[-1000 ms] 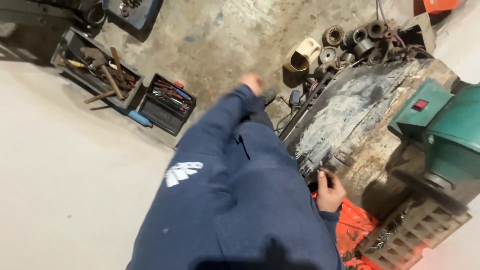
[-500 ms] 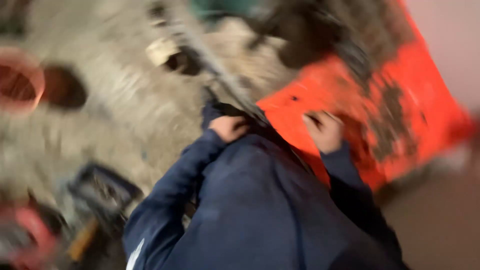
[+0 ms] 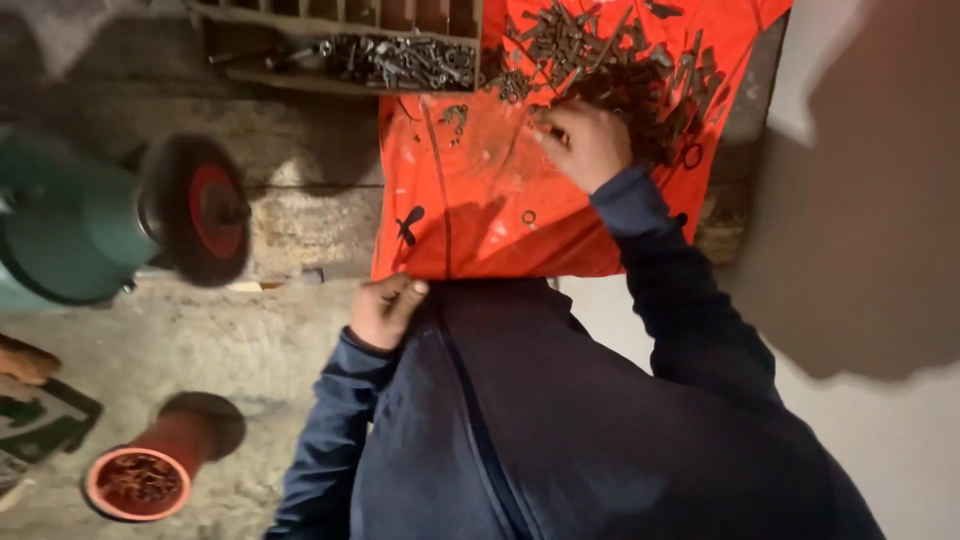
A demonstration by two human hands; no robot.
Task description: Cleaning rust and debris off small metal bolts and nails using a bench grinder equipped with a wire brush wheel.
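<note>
An orange sheet (image 3: 480, 200) lies spread over a bench, with a heap of dark metal bolts and screws (image 3: 620, 60) at its far end and loose washers scattered nearer. My right hand (image 3: 585, 140) reaches into the near edge of the heap, fingers curled among the parts; whether it holds one is unclear. At the sheet's near left corner my left hand (image 3: 385, 310) has its fingers closed on the orange cloth's edge. Both arms wear dark blue sleeves.
A green bench grinder (image 3: 70, 225) with a dark wire wheel (image 3: 200, 210) stands at the left. A wooden tray of screws (image 3: 390, 55) sits beyond the sheet. On the concrete floor below left stands a red cylinder holding small parts (image 3: 140, 480).
The view has swung from the floor and tool boxes to the bench. My right hand has moved up the orange sheet into the heap; my left hand now rests at the sheet's corner.
</note>
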